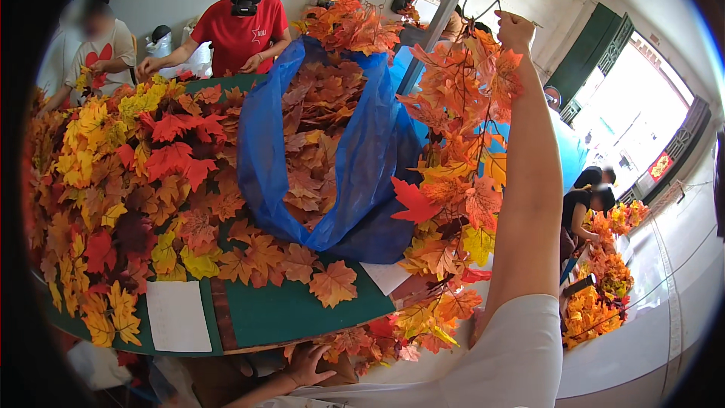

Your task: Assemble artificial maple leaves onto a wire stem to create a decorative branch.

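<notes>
My right hand (516, 32) is raised high at the upper right, its fingers closed in a pinch beside a thin wire hook (474, 13). What they pinch is too small to make out. A long garland of orange, red and yellow artificial maple leaves (461, 174) hangs from about the hook, down along my right forearm to below the table edge. Low in the picture, under the table's front edge, my left hand (306, 366) has its fingers spread and holds nothing visible. The garland's lower leaves (362, 340) lie beside it.
A green table (294, 317) bears heaped leaf sprays (106, 174), a white paper (178, 316) and a blue mesh bag (264, 151) full of leaves. Beside the garland slants a metal pole (440, 23). Two people work across the table; others sit by more leaves at the right.
</notes>
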Tool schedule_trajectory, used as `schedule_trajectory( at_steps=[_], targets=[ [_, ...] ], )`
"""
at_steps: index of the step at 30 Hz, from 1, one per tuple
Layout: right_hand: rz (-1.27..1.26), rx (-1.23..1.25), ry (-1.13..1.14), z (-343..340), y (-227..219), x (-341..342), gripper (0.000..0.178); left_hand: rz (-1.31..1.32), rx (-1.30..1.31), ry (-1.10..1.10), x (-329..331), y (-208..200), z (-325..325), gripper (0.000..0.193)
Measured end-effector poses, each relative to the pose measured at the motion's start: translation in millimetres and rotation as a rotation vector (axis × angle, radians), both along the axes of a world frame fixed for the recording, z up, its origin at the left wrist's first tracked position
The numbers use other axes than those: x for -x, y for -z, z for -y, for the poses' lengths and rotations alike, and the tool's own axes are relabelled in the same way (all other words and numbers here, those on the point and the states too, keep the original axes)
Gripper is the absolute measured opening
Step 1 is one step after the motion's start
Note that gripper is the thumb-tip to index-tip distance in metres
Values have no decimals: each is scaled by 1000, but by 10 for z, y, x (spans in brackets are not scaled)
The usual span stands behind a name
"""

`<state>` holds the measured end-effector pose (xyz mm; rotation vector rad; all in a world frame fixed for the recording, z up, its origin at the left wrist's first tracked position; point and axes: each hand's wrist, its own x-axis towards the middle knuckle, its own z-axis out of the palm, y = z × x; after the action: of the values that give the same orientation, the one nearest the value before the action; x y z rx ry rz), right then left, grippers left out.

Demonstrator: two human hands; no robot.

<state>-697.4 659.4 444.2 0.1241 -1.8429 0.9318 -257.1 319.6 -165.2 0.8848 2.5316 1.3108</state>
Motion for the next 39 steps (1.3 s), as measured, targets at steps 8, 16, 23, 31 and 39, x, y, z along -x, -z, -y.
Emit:
schedule_trajectory(
  at_steps=[8, 16, 23, 31, 39],
  targets=[
    [406, -543, 50, 43, 240, -437, 28, 34, -74, -19, -27, 101, -61, 74],
    [-382, -187, -1, -914, 1155, -2155, 25, 36, -97, -120, 313, -108, -554, 94],
    [606, -49, -132, -1656, 3770, -2728, 59, 377, -217, 59, 505, 112, -1656, 98],
    [927, 745, -635, -663, 4357, -2741, 57, 261, -140, -2, 598, -626, -1734, 95],
    [738, 145, -470, -739, 4194, -2752, 24, 832, -338, 151, 756, -891, -1992, 88]
  ],
)
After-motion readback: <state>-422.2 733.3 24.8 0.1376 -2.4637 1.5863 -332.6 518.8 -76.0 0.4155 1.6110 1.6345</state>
